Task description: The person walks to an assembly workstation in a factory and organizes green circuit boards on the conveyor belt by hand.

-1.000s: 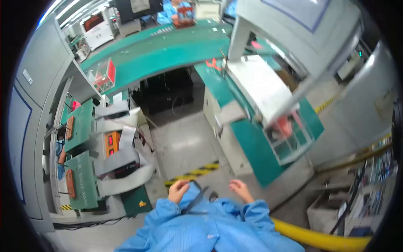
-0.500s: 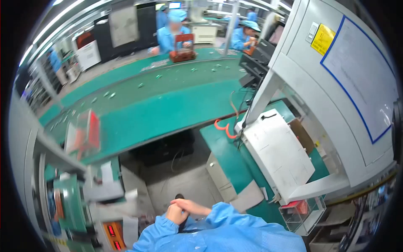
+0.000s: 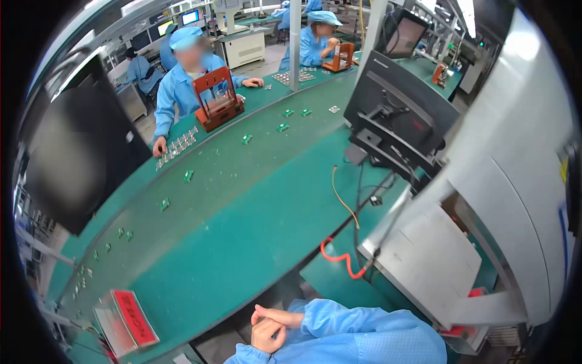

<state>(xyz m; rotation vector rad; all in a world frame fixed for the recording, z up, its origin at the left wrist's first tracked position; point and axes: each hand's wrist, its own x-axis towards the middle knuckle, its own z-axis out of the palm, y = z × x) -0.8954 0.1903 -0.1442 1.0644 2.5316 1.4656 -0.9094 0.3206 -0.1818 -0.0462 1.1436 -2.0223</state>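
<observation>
My left hand (image 3: 267,335) and my right hand (image 3: 280,316) are clasped together in front of my body, near the front edge of the green bench (image 3: 212,267). The right lies across the top of the left, and fingers of both are folded in. No object shows in either hand. Blue sleeves cover both arms. Part of the left palm side is hidden.
Green circuit boards (image 3: 247,139) lie along the strip beyond the bench. A clear box with a red label (image 3: 134,318) stands at left. A coiled red hose (image 3: 342,258), cables and a monitor (image 3: 400,109) are at right. Across sits a co-worker (image 3: 188,79) behind a brown fixture (image 3: 219,100).
My view has swung and come closer to the bench, so the co-worker and boards appear larger. My hands stay clasped. The dark item seen beside them earlier no longer shows.
</observation>
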